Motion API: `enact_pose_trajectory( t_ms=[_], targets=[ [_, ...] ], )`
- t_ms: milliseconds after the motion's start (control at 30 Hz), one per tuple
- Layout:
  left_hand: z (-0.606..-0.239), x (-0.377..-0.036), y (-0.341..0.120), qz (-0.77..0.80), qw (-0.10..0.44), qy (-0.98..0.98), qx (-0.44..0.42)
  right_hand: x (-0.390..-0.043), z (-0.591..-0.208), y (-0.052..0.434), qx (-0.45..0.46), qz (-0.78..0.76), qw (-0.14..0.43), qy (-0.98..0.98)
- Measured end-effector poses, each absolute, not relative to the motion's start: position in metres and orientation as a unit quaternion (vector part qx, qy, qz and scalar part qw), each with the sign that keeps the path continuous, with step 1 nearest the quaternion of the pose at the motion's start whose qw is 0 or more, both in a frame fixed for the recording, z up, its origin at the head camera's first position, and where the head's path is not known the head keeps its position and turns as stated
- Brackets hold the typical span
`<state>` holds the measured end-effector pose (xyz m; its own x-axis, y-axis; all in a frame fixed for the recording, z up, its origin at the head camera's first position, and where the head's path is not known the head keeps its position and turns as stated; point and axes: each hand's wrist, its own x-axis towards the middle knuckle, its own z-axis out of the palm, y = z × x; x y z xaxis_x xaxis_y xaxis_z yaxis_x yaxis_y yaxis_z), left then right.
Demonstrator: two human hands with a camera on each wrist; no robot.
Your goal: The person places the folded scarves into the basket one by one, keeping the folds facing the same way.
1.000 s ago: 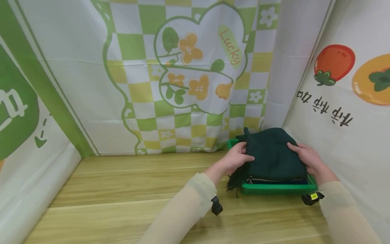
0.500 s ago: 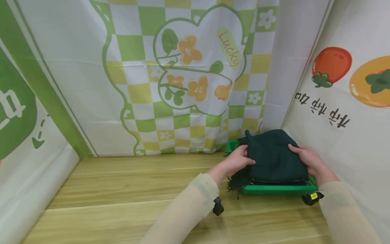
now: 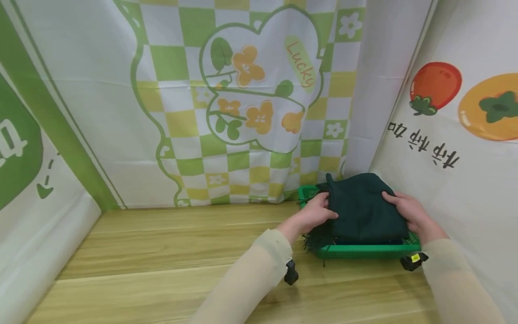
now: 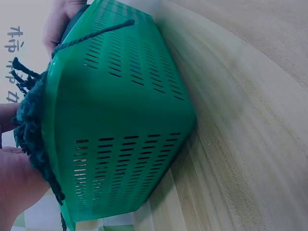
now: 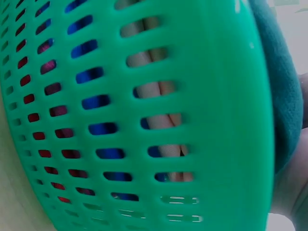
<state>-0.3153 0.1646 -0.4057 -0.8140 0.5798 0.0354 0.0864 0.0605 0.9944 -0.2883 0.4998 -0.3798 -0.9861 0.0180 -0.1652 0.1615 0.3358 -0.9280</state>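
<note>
A folded dark green scarf with a fringed left end lies on top of the contents of a green plastic basket. My left hand pinches the scarf's left edge, thumb on top. On the other side, my right hand grips its right edge with the thumb above. Through the slots in the right wrist view, fingers show inside the basket wall, beside something blue and red. The left wrist view has fringe hanging over the rim. A dark item under the scarf is mostly hidden.
The basket stands on a wood-grain tabletop, in the corner between a checkered back cloth and a white right wall with fruit pictures. Black wrist cameras hang under both sleeves.
The scarf has settled slightly lower at the front, covering more of the dark blue item and zipper below it. Both hands keep their hold. The head view has shifted a little.
</note>
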Motion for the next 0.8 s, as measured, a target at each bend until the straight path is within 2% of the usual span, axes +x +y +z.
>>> enact_pose_trajectory(
  t_ms=[433,800],
  targets=[
    [-0.407,-0.312,0.172,0.583,0.145,0.762,0.241,-0.294,-0.385,0.5,0.056,-0.537,0.051,0.84],
    [-0.405,-0.306,0.175,0.522,0.122,0.805,0.254,-0.301,-0.392,0.504,0.059,-0.421,0.053,0.904]
  ],
)
